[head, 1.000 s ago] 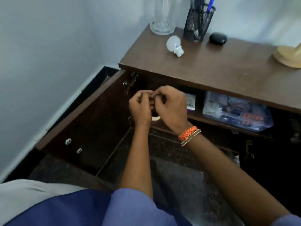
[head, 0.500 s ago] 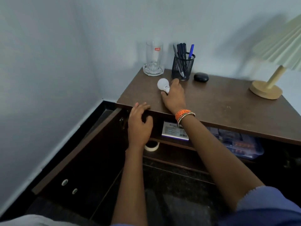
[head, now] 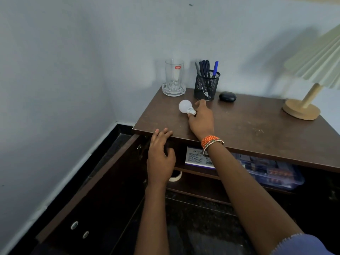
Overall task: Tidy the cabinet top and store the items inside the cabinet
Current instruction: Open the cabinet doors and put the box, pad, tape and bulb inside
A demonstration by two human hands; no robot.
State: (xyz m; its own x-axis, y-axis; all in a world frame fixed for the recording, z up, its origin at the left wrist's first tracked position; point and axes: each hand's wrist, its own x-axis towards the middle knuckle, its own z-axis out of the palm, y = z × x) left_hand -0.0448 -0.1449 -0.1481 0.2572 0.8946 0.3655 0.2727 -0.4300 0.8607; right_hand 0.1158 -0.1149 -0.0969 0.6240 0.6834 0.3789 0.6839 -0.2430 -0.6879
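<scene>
At the centre of the frame the right hand reaches over the brown cabinet top and pinches the metal base of the white light bulb, which lies on its side near the top's left end. Lower and to the left, the left hand rests with relaxed fingers hooked over the top's front edge, holding nothing. Above the bulb stand 1 clear glass, a black mesh pen holder and a small black case. A lamp occupies the right. Below, a card and plastic box sit on the inner shelf; the door hangs open lower left.
</scene>
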